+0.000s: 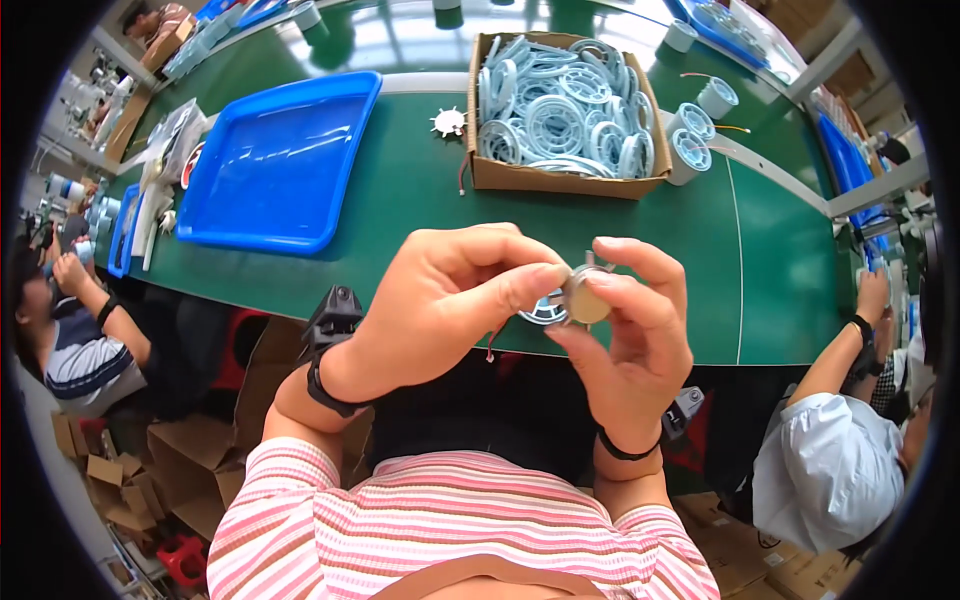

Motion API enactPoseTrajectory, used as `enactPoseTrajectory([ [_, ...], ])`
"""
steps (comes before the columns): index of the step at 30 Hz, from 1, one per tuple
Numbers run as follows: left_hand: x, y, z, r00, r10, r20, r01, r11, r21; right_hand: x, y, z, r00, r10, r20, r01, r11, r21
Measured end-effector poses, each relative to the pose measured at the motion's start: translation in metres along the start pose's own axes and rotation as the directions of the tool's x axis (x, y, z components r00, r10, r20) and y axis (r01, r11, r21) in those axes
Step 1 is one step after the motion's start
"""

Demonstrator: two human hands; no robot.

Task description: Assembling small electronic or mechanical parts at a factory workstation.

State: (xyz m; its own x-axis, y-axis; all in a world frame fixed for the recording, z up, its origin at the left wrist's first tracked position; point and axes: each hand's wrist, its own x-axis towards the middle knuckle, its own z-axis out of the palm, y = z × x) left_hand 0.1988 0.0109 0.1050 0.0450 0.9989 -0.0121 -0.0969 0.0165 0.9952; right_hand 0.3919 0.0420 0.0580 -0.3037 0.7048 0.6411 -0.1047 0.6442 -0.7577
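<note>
My two hands meet above the near edge of the green table. My right hand (pixel 640 345) grips a small round metal motor (pixel 588 302) with thin prongs at its rim, its fingers curled round the sides. Thumb and forefinger of my left hand (pixel 445 300) pinch at the motor's left edge. Beneath those fingertips shows part of a light blue plastic ring (pixel 543 314), mostly covered by the hand. A thin red wire (pixel 492 348) hangs below my left hand. How the ring and the motor are joined is hidden.
Ahead, a cardboard box (pixel 570 182) holds many light blue rings. White cylindrical housings (pixel 690 155) with wires stand to its right, a white spiked wheel (pixel 447 122) to its left. A blue tray (pixel 270 165) lies at left. Other people (pixel 835 470) sit on both sides.
</note>
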Motion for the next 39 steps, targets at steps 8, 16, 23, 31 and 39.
enactPoseTrajectory([
  [8,0.006,-0.011,-0.015,0.948,0.058,0.312,-0.097,0.989,0.11,-0.008,0.011,-0.013,0.963,0.251,0.102,-0.266,0.802,0.536],
  [16,0.004,-0.029,-0.011,0.972,0.004,0.234,0.03,0.989,-0.143,-0.005,0.002,-0.021,0.923,0.345,0.172,-0.385,0.794,0.47],
  [23,-0.002,-0.042,-0.016,0.983,0.126,0.132,-0.169,0.901,0.4,-0.001,0.01,-0.026,0.94,0.278,0.199,-0.292,0.956,0.044],
  [31,-0.018,-0.067,-0.005,0.896,0.439,0.063,-0.356,0.627,0.693,0.007,0.014,-0.031,0.945,0.168,0.282,-0.103,0.967,-0.231],
  [39,-0.013,-0.083,-0.004,0.865,0.484,0.136,-0.447,0.617,0.647,0.008,0.017,-0.038,0.917,0.165,0.363,-0.069,0.962,-0.264],
])
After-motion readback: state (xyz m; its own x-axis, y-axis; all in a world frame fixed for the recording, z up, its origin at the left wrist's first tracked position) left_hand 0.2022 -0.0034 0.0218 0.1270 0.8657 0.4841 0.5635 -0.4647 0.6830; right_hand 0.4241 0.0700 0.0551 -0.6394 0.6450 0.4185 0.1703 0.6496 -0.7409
